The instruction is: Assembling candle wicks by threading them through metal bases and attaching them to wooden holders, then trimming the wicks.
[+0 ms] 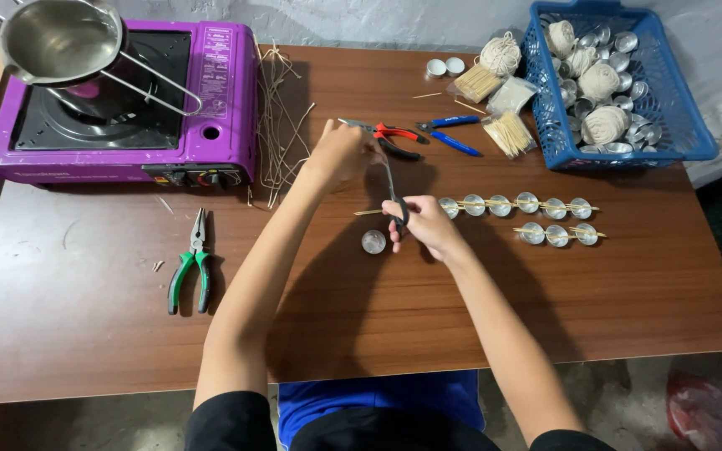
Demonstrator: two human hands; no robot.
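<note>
Right hand (424,224) clenched round black scissors (393,190) handles, blades up over tabletop (77,317). Left hand (340,153) pinched shut near blade tip; whatever it holds too thin to see. Small metal cup (373,241) just beside right hand.

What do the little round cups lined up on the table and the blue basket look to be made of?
Little round cups: thin shiny metal, probably aluminium, judging by the bright silver glints. Blue basket: moulded plastic, it seems, with an even matte colour and lattice walls.
</note>
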